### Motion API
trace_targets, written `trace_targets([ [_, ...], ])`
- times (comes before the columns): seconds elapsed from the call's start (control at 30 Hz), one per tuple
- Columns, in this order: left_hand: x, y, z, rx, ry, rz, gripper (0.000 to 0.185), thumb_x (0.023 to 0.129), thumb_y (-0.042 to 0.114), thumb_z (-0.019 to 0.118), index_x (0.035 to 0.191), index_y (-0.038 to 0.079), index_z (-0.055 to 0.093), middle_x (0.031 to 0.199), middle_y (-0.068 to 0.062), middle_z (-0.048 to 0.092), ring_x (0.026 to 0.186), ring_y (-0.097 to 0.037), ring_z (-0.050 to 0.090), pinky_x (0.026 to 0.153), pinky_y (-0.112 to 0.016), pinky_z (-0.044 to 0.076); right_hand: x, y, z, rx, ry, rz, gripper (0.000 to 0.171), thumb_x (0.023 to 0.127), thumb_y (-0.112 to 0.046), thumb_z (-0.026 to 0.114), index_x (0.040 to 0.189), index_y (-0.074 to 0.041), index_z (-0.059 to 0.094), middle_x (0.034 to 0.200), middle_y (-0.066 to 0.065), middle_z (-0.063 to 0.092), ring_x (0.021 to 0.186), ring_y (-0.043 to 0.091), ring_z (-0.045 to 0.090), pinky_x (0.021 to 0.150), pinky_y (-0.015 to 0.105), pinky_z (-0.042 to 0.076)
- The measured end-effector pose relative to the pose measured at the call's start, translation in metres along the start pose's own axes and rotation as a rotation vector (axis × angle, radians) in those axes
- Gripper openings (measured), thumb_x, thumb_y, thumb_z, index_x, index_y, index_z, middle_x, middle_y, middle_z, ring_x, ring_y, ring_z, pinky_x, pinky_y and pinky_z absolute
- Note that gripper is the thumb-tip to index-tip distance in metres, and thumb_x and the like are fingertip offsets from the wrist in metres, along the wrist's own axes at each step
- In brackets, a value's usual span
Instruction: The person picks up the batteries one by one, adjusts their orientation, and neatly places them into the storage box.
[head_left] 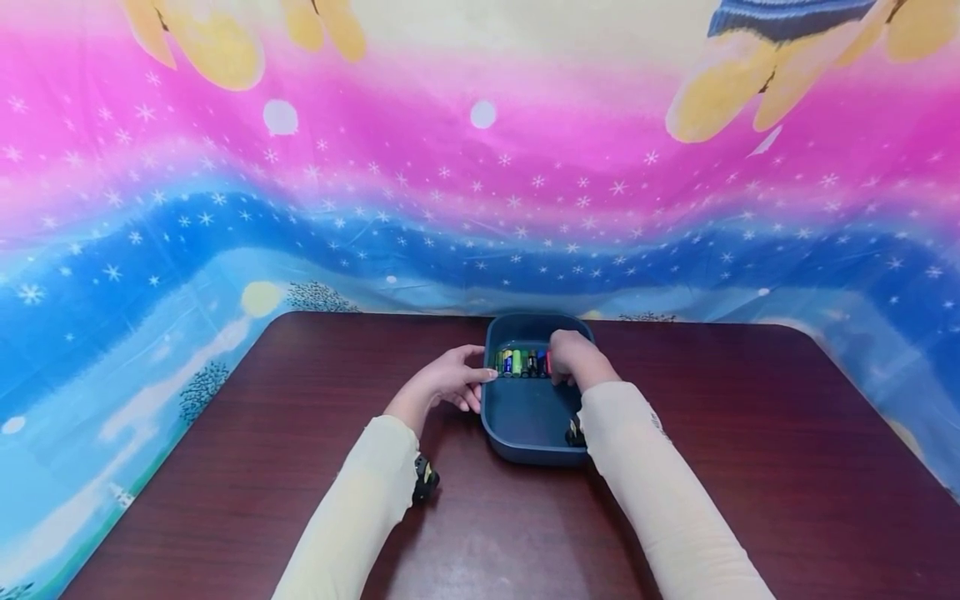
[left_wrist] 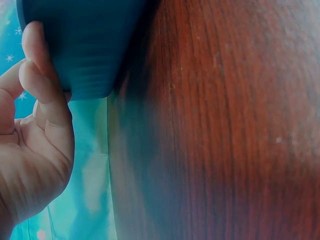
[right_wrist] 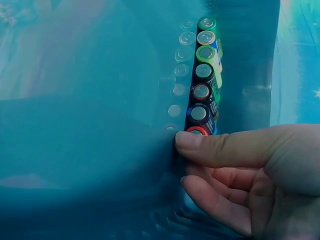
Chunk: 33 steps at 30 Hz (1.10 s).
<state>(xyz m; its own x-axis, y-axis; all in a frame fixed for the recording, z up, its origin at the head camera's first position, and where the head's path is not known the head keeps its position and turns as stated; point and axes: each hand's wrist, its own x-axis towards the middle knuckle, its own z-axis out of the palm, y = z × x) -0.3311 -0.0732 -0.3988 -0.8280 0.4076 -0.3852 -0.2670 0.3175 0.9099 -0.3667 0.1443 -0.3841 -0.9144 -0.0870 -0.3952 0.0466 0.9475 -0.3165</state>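
Dark wood table [head_left: 750, 433], starry cloth behind. We note a row of batteries [head_left: 521, 362] inside a blue tray [head_left: 525, 433], the row running left-right, just left of our right hand [head_left: 572, 357]. Right wrist view alone shows their end caps and the thumb touching the red-rimmed battery [right_wrist: 196, 131], fingers loosely curled. Left hand [head_left: 447, 383] rests relaxed against the tray's outer wall.

Dark teal-blue tray [head_left: 525, 442] at frame centre. Row of batteries [head_left: 521, 363] inside: green, yellow-green, blue, black and red casings, silver end caps [right_wrist: 204, 52]. Dark reddish-brown wood-grain table [head_left: 750, 450] across the lower frame. Cream sleeves [head_left: 360, 508] at lower centre. Backdrop cloth [head_left: 480, 183] across the upper frame: pink, blue and pale turquoise bands, white stars, yellow shapes.
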Motion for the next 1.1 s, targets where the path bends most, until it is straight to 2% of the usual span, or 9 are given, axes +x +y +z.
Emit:
trace_targets([
  [0.23, 0.003, -0.001, -0.001, -0.001, 0.002, 0.005, 0.064, 0.092, 0.019, 0.059, 0.146, 0.016, 0.024, 0.060, -0.010, 0.055, 0.043, -0.018, 0.058, 0.041, -0.026, 0.049, 0.000, -0.001, -0.001, -0.009, -0.010, -0.001, 0.009, 0.077, 0.002, 0.072, 0.079, -0.003, 0.066, 0.093, 0.014, 0.060, 0.062, 0.024, 0.064, 0.051, 0.030, 0.053],
  [0.33, 0.000, 0.000, 0.000, 0.009, -0.007, 0.012, 0.065, 0.092, 0.019, 0.060, 0.146, 0.014, 0.024, 0.060, -0.010, 0.055, 0.043, -0.018, 0.058, 0.041, -0.026, 0.049, 0.000, 0.000, -0.001, 0.022, -0.011, -0.014, 0.029, 0.079, 0.006, 0.068, 0.106, 0.003, 0.060, 0.104, 0.019, 0.058, 0.062, 0.026, 0.064, 0.052, 0.032, 0.053],
  [0.43, 0.000, 0.000, 0.002, 0.023, -0.012, 0.011, 0.066, 0.091, 0.020, 0.061, 0.146, 0.014, 0.024, 0.060, -0.011, 0.055, 0.044, -0.018, 0.059, 0.041, -0.026, 0.049, -0.004, 0.004, -0.005, 0.120, -0.008, -0.039, 0.062, 0.080, 0.010, 0.063, 0.136, 0.003, 0.037, 0.122, 0.025, 0.050, 0.061, 0.026, 0.063, 0.056, 0.036, 0.055],
  [0.47, 0.000, 0.000, 0.003, 0.027, -0.013, 0.010, 0.066, 0.091, 0.020, 0.061, 0.146, 0.014, 0.024, 0.059, -0.011, 0.055, 0.044, -0.019, 0.059, 0.041, -0.026, 0.049, -0.005, 0.006, -0.008, 0.177, -0.011, -0.052, 0.071, 0.080, 0.011, 0.062, 0.142, 0.002, 0.028, 0.125, 0.026, 0.048, 0.061, 0.026, 0.062, 0.058, 0.037, 0.055],
  [0.53, 0.002, -0.002, 0.002, 0.033, -0.014, 0.011, 0.065, 0.092, 0.020, 0.060, 0.145, 0.014, 0.025, 0.059, -0.011, 0.055, 0.044, -0.018, 0.059, 0.041, -0.026, 0.049, -0.010, 0.010, -0.016, 0.297, -0.012, -0.077, 0.076, 0.079, 0.012, 0.061, 0.144, 0.001, 0.024, 0.121, 0.027, 0.050, 0.066, 0.028, 0.063, 0.063, 0.039, 0.055],
  [0.7, -0.002, 0.001, -0.002, 0.041, -0.015, 0.010, 0.065, 0.092, 0.019, 0.060, 0.146, 0.014, 0.024, 0.060, -0.011, 0.055, 0.044, -0.018, 0.059, 0.041, -0.026, 0.049, -0.021, 0.022, -0.035, 0.547, 0.022, -0.127, 0.061, 0.083, 0.009, 0.059, 0.139, 0.001, 0.035, 0.094, 0.020, 0.062, 0.093, 0.037, 0.061, 0.066, 0.037, 0.055],
  [0.8, -0.003, 0.002, -0.005, 0.047, -0.009, 0.005, 0.066, 0.091, 0.020, 0.061, 0.146, 0.014, 0.024, 0.060, -0.011, 0.055, 0.044, -0.018, 0.059, 0.041, -0.027, 0.049, -0.027, 0.022, -0.038, 0.632, -0.035, -0.167, 0.056, 0.088, 0.004, 0.056, 0.139, 0.004, 0.033, 0.106, 0.024, 0.060, 0.109, 0.040, 0.053, 0.077, 0.038, 0.054],
  [0.93, -0.002, 0.002, -0.008, 0.052, -0.005, 0.002, 0.065, 0.092, 0.019, 0.060, 0.146, 0.014, 0.024, 0.060, -0.011, 0.055, 0.043, -0.018, 0.058, 0.041, -0.027, 0.049, -0.030, 0.017, -0.033, 0.707, -0.158, -0.170, 0.061, 0.093, -0.007, 0.051, 0.143, 0.006, 0.019, 0.134, 0.028, 0.039, 0.124, 0.042, 0.038, 0.095, 0.044, 0.043],
  [1.1, -0.001, 0.000, -0.008, 0.045, -0.009, -0.004, 0.066, 0.092, 0.019, 0.060, 0.146, 0.014, 0.023, 0.060, -0.011, 0.056, 0.043, -0.018, 0.058, 0.042, -0.028, 0.050, -0.024, 0.013, -0.025, 0.751, -0.169, -0.110, 0.061, 0.090, -0.010, 0.043, 0.142, 0.008, 0.018, 0.139, 0.030, 0.025, 0.122, 0.043, 0.038, 0.097, 0.045, 0.041],
])
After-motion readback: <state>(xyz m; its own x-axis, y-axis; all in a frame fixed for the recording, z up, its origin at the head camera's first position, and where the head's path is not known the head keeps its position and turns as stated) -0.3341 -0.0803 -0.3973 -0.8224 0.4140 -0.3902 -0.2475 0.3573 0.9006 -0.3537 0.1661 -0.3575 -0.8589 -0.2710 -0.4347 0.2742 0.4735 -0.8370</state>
